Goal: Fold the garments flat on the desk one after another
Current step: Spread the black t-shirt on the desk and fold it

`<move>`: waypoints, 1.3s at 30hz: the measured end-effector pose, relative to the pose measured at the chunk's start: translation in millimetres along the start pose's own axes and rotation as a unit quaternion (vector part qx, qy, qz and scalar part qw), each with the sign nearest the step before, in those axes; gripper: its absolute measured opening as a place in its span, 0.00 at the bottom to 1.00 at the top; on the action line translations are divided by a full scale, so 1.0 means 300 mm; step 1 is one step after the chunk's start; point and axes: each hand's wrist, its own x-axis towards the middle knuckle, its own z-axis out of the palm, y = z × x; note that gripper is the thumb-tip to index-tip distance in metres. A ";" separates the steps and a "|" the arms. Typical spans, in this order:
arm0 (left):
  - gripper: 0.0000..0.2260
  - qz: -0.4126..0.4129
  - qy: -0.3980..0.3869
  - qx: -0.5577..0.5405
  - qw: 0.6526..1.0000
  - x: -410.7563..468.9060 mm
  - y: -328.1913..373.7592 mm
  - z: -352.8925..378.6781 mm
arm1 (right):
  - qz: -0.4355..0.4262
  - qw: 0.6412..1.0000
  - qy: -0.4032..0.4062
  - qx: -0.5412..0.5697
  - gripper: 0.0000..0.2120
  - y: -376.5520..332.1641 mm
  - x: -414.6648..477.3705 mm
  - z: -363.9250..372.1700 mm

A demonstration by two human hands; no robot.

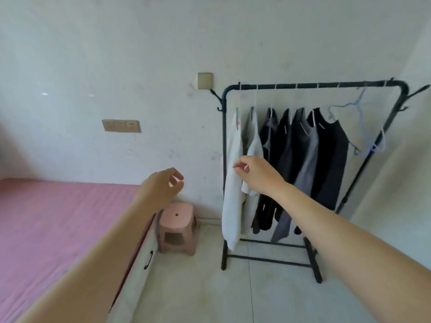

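A black clothes rack point(314, 85) stands against the wall with several garments on hangers: two white ones point(232, 206) at the left end, then dark and grey ones point(326, 159). My right hand point(254, 173) is stretched out in front of the white garments, fingers loosely curled, level with their edge; I cannot tell whether it touches the cloth. My left hand point(161, 190) hovers in the air left of the rack, fingers loosely curled, holding nothing.
A bed with a pink cover point(58, 224) fills the left side. A pink plastic stool point(177, 227) stands between the bed and the rack. Empty hangers point(370, 145) dangle at the rack's right end. Pale tiled floor point(233, 294) lies in front.
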 end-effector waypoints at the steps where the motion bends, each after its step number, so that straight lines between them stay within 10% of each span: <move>1: 0.03 0.013 -0.009 -0.005 1.000 0.065 0.084 0.065 | 0.023 1.000 0.010 0.002 0.10 0.101 -0.003 -0.080; 14: 0.04 0.080 -0.142 -0.091 0.982 0.549 0.748 0.689 | 0.211 0.970 0.116 -0.031 0.09 0.968 -0.049 -0.671; 31: 0.11 0.236 -0.218 -0.250 0.913 1.346 1.305 0.965 | 0.247 0.949 0.193 -0.031 0.10 1.245 0.586 -0.980; 39: 0.22 0.133 -0.294 -0.320 0.891 1.600 1.498 1.125 | 0.334 0.924 0.183 0.027 0.19 1.404 0.859 -0.928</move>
